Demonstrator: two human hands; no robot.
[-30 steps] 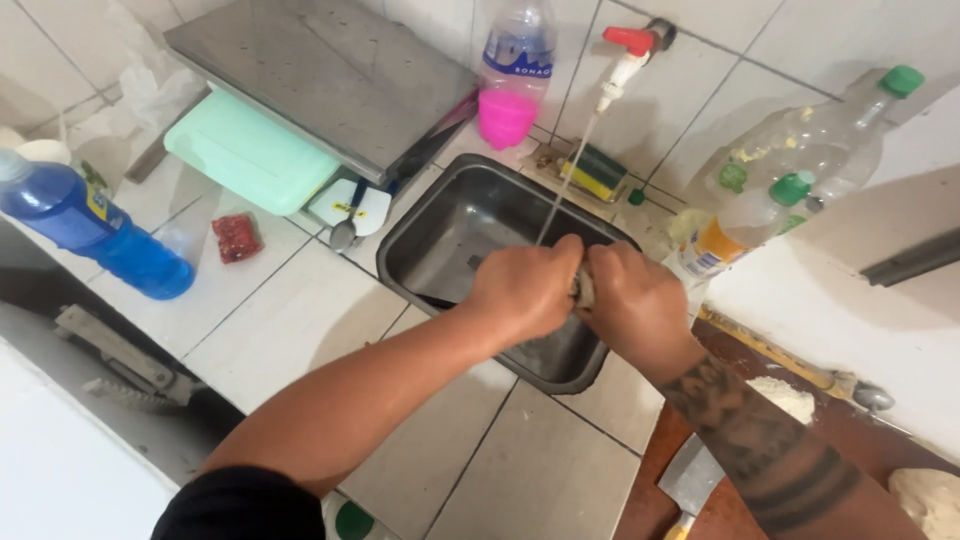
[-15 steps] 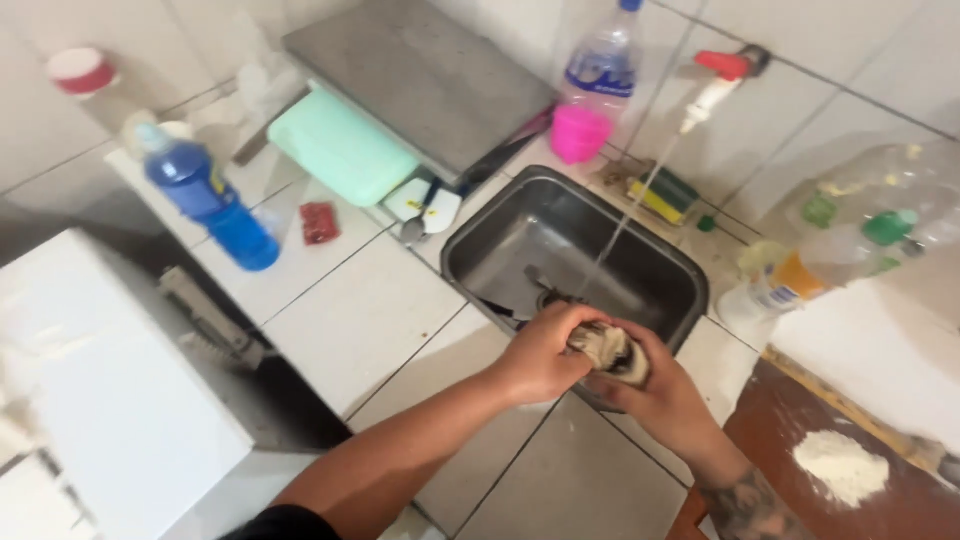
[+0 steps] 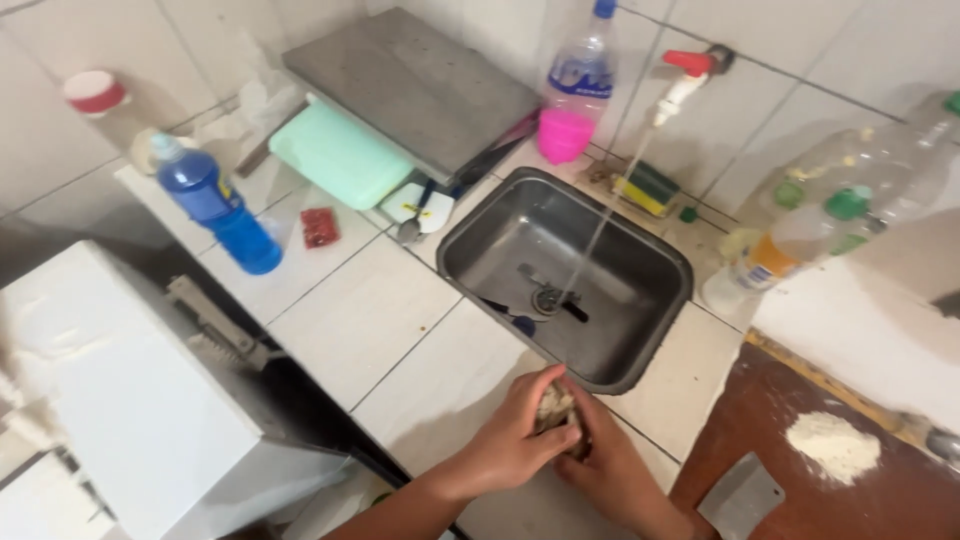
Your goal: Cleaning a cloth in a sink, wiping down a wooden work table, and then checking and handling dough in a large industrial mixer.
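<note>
A pale, crumbly lump (image 3: pixel 556 408) is being clasped between the left hand (image 3: pixel 518 440) and the right hand (image 3: pixel 606 466), both closed around it, at six o'clock of the steel sink (image 3: pixel 470 226). Water is being run from the tap (image 3: pixel 688 78) at twelve o'clock.

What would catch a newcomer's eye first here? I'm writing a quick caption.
Both hands, left hand and right hand, clasp a pale lump at the bottom centre, over the tiled counter. Behind them, a thin stream of water falls into the steel sink. A blue bottle stands at left.
</note>
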